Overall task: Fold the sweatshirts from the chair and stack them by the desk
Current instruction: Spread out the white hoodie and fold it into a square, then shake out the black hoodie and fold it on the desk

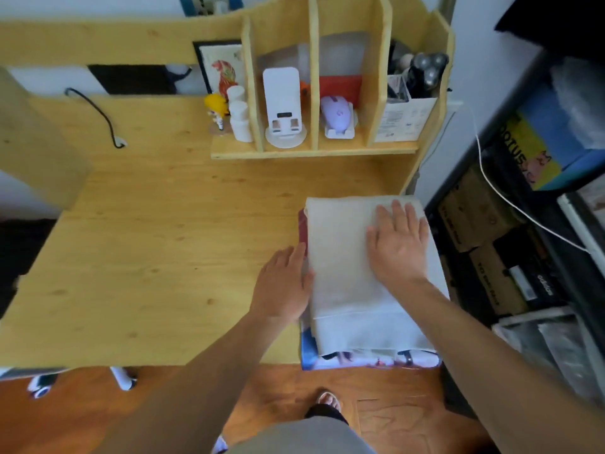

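Sweatshirt cloth, pale cream and folded into a long neat rectangle, lies under our hands: the folded sweatshirt (347, 273) sits on top of a second folded garment (370, 361) with a colourful blue, pink and white print, and that one shows only as a strip along the left side and at the near end. We see a hem seam running across the cream piece toward its near end, and its surface looks smooth, without strong creases. Our right hand (397, 247) rests flat and open on the far right part of the top sweatshirt, fingers spread and pointing away from us. Our left hand (283, 285) is open too, palm down, its fingers touching the left edge of the stack. The stack lies at the right near corner of the wooden counter (147, 240); its near end juts a little past the counter's front edge, and its right side runs along the counter's right edge, beyond our right hand. To the left of our left hand the counter is bare wood, with a black cable (98, 116) lying far off. Ahead of our right hand stands a wooden shelf unit (314, 152), well apart from the stack. Right of the stack, dark shelves hold cardboard boxes (484, 257).
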The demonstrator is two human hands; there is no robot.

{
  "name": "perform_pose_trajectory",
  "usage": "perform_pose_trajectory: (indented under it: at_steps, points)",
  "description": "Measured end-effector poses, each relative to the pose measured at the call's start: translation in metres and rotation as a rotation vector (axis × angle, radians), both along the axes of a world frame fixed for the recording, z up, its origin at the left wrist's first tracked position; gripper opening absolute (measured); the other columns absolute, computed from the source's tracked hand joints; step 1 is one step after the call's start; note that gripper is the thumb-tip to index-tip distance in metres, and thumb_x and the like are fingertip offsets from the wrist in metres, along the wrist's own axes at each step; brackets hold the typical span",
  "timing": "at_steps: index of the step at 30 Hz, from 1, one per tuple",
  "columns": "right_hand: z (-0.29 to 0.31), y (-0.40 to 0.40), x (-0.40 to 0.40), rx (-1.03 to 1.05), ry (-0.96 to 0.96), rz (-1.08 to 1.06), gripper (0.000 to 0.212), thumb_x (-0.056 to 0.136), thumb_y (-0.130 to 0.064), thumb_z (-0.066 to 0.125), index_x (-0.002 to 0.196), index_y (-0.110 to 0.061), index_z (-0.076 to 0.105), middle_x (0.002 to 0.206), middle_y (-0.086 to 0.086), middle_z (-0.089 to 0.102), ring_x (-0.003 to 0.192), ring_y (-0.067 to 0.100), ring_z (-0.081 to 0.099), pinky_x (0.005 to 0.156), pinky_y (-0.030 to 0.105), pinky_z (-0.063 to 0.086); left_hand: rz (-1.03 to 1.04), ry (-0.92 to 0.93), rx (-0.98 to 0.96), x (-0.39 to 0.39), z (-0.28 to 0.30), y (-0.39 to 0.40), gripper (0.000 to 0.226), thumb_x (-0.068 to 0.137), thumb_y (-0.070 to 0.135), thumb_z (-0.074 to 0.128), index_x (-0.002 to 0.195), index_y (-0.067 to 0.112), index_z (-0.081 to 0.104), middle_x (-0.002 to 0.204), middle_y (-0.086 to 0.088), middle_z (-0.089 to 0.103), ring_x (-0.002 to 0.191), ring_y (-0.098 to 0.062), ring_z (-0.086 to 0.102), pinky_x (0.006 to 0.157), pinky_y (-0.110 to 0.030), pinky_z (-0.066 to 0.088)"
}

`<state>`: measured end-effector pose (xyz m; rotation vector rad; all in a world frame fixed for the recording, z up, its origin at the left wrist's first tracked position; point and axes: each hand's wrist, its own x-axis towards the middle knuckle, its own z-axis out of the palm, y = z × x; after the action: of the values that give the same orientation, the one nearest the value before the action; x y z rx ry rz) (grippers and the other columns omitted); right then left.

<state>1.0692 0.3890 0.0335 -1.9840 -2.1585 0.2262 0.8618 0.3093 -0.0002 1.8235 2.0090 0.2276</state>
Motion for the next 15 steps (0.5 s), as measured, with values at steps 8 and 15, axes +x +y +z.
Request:
perform_pose_trajectory:
  at_steps: [8, 15]
  points:
    - [0.034, -0.088, -0.228, -0.096, 0.045, 0.493, 0.036, 0.1, -0.021, 0.049, 0.134, -0.015, 0.06, 0.134, 0.008, 0.059, 0.126, 0.031, 0.045, 0.105, 0.04, 0.04, 0.303, -0.037, -0.142, -0.217, 0.058, -0.122, 0.035, 0.106, 0.035, 0.039, 0.134, 0.025, 0.059, 0.124, 0.003, 0.068, 0.101, -0.02, 0.066, 0.086, -0.036, 0.056]
    - [0.045, -0.213, -0.483, -0.225, 0.113, 0.806, 0.037, 0.104, -0.027, 0.043, 0.137, -0.019, 0.056, 0.133, 0.006, 0.057, 0.127, 0.029, 0.043, 0.099, 0.037, 0.04, 0.719, -0.005, -0.113, -0.432, 0.086, -0.312, 0.029, 0.101, 0.028, 0.044, 0.116, 0.02, 0.067, 0.112, -0.002, 0.07, 0.098, -0.023, 0.063, 0.084, -0.036, 0.052]
